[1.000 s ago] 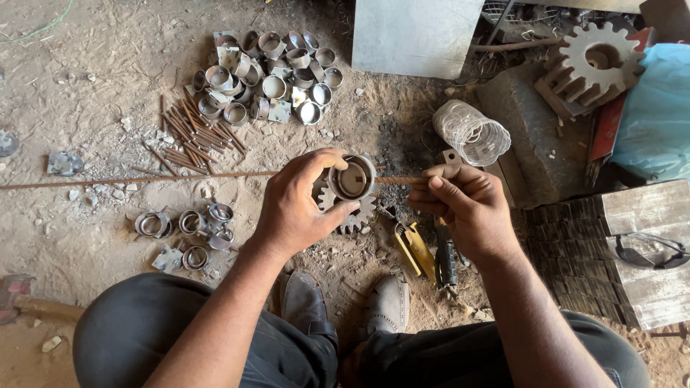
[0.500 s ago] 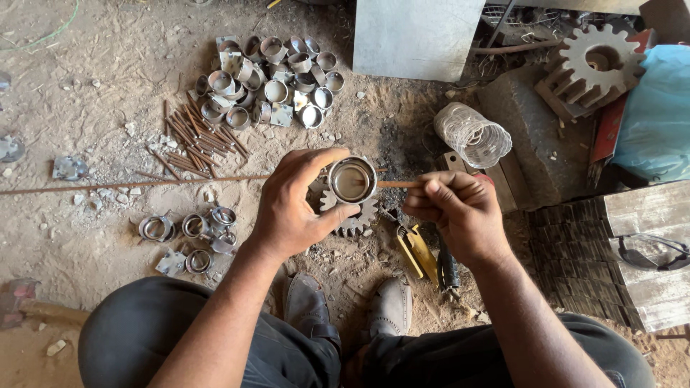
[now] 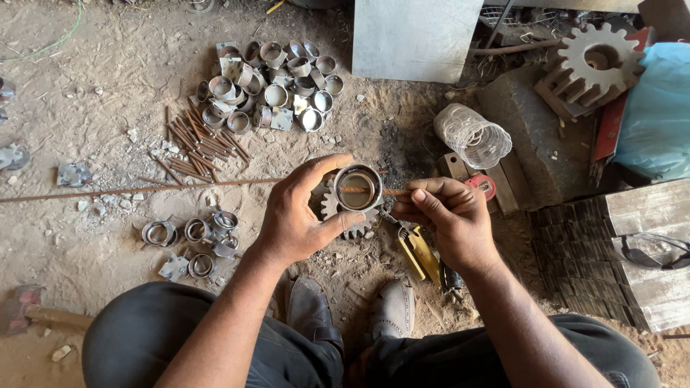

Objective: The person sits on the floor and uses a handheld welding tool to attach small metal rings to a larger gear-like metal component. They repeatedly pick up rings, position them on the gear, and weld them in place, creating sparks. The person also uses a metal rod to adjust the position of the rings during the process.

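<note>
The left hand (image 3: 298, 219) held a short metal ring (image 3: 357, 188) pinched between thumb and fingers, the grip closed around its outer wall with the open bore facing up toward the camera. The right hand (image 3: 445, 215) was closed, fingers curled and thumb pressed on top, on the end of a long thin rusty rod (image 3: 144, 190); the rod ran across the dirt floor (image 3: 86, 129) toward its left edge and passed across the ring's opening. The ring was held above the floor, directly over a small toothed gear (image 3: 338, 212) lying on the ground between the two hands. Beyond the hands, toward the far edge of the floor, lay a heap of similar metal rings (image 3: 273, 90), with a bundle of short rusty rods (image 3: 201, 144) just beside it. A smaller group of finished rings (image 3: 190, 241) lay to the left of the left forearm. A yellow-handled tool (image 3: 419, 251) lay beneath the right hand. A coil of wire mesh (image 3: 472, 135) and a large cog wheel (image 3: 598, 61) sat toward the far right corner.
</note>
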